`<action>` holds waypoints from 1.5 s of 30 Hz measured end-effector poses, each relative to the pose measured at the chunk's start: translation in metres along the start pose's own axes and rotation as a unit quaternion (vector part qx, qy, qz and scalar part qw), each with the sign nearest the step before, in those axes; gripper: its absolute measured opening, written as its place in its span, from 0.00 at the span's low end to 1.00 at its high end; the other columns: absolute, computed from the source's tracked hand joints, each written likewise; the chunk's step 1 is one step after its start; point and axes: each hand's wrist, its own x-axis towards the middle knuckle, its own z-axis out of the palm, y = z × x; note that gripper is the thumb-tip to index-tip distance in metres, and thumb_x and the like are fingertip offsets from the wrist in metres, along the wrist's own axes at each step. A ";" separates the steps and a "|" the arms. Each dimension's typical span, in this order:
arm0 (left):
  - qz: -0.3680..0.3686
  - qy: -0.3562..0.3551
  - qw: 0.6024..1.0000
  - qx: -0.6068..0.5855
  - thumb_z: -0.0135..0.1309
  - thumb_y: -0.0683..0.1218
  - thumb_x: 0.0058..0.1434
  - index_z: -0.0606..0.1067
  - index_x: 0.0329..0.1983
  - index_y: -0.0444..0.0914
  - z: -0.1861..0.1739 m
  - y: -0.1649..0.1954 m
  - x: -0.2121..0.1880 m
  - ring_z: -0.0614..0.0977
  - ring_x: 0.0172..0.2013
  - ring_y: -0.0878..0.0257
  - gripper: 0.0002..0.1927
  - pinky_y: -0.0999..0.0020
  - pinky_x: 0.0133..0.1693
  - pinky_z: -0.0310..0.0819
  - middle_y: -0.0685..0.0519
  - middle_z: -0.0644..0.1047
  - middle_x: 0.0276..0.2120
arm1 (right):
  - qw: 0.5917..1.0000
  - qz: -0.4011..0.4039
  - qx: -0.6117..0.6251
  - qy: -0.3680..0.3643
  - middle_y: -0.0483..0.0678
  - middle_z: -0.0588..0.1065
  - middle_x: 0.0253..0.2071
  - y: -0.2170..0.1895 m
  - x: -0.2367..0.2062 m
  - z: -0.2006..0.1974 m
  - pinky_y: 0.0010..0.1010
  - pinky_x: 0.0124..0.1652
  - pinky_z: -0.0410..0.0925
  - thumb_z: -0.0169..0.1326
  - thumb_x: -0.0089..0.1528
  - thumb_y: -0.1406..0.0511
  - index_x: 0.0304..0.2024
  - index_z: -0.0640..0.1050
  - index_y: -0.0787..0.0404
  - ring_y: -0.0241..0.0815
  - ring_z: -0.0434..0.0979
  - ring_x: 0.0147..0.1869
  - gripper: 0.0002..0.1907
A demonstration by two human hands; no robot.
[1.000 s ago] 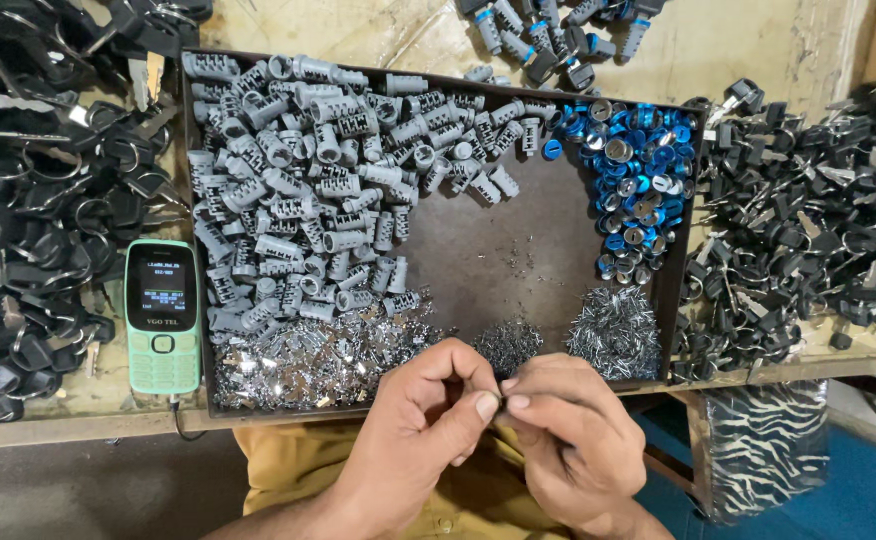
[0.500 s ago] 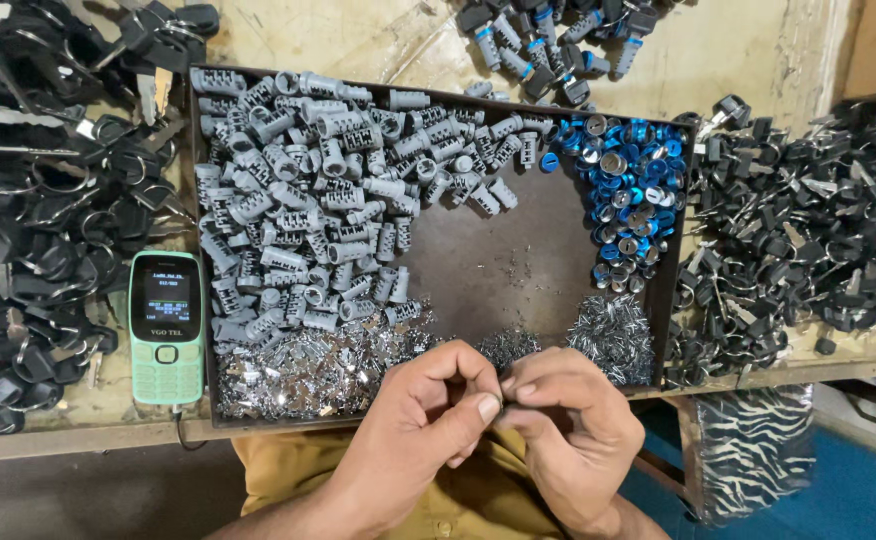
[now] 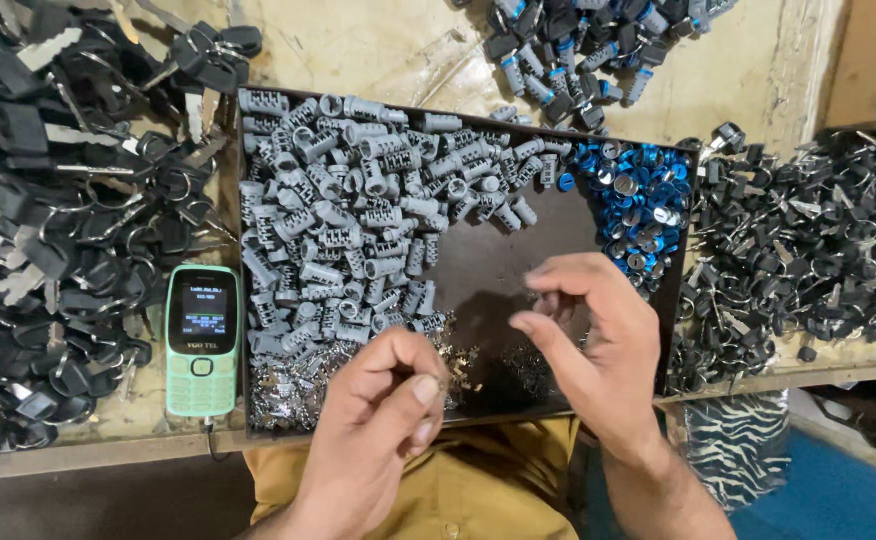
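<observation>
- A moment ago both hands were pressed together at the near edge of the dark, shallow metal tray (image 3: 478, 270), fingertips meeting over one tiny piece; now they have come apart.
- The left hand (image 3: 383, 420) keeps its thumb and forefinger pinched shut on a small silvery metal part (image 3: 441, 383), held just above the heap of tiny silvery metal bits (image 3: 298, 385) along the tray's near edge.
- The right hand (image 3: 593, 345) has lifted away over the bare middle of the tray, fingers loosely curled and apart, holding nothing I can make out.
- To my eye the two-handed fiddling on that piece is finished, and the right hand is free for another part.
- Counting: two hands, one tray, one mint-green push-button phone (image 3: 201, 340) lying left of the tray.
- The grey ribbed plastic cylinders (image 3: 358, 220) are far too many to count, dozens at least; the same goes for the shiny blue round caps (image 3: 638, 205) in the tray's far right corner.
- Black-headed keys (image 3: 48, 220) lie heaped at left and small black metal parts (image 3: 808, 250) at right, uncountable.
</observation>
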 end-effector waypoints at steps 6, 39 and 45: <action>0.068 -0.004 0.998 0.010 0.50 0.38 0.66 0.69 0.37 0.34 -0.012 0.012 -0.008 0.67 0.26 0.70 0.02 0.75 0.26 0.59 0.55 0.70 0.30 | 0.947 -0.171 -0.254 -0.095 0.49 0.76 0.42 -0.025 0.035 0.040 0.36 0.43 0.70 0.67 0.52 0.68 0.45 0.77 0.60 0.51 0.77 0.45 0.19; -0.021 -0.089 0.994 0.063 0.57 0.42 0.68 0.71 0.36 0.36 0.013 -0.027 -0.007 0.61 0.23 0.75 0.08 0.77 0.24 0.51 0.62 0.65 0.23 | 0.994 -0.022 0.077 -0.067 0.54 0.78 0.44 0.000 -0.060 -0.010 0.27 0.43 0.72 0.52 0.58 0.79 0.46 0.81 0.65 0.43 0.80 0.46 0.16; -0.022 -0.084 0.992 0.094 0.57 0.40 0.66 0.70 0.34 0.36 0.018 -0.027 -0.003 0.62 0.25 0.75 0.07 0.77 0.26 0.53 0.62 0.66 0.24 | 0.993 -0.042 0.079 -0.082 0.49 0.77 0.37 0.000 -0.056 -0.017 0.25 0.35 0.67 0.53 0.55 0.79 0.46 0.82 0.65 0.38 0.75 0.36 0.17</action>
